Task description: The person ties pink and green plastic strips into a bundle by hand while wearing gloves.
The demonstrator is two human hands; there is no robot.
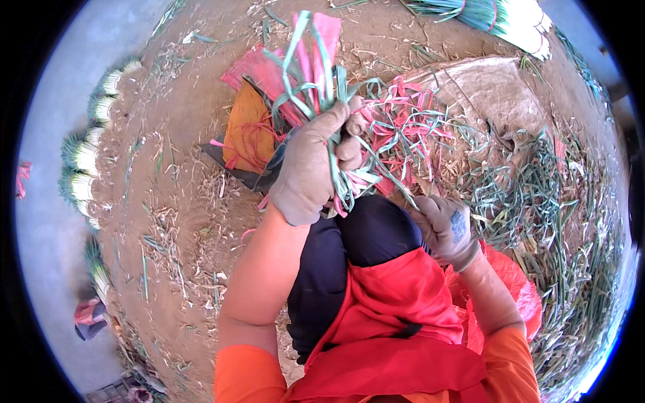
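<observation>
In front of my knees, my left hand [306, 168], in a beige glove, is closed around a bunch of green and pink plastic strips [314, 64]. Their upper ends stick up in loops, and more ends hang below the fist. One green strip [393, 178] runs down from the bunch toward the right. The lower end of that strip is gripped by my gloved right hand [443, 225], close beside my right knee. Just past the left fist, a tangled heap of pink and green strips [410, 127] lies on the ground.
An orange and dark folded piece [245, 131] lies left of the strips. A tan sack [494, 91] is spread behind them. Green onion bundles stand at far left [84, 158] and top right [494, 17]. Leaf trimmings [531, 195] heap up on the right.
</observation>
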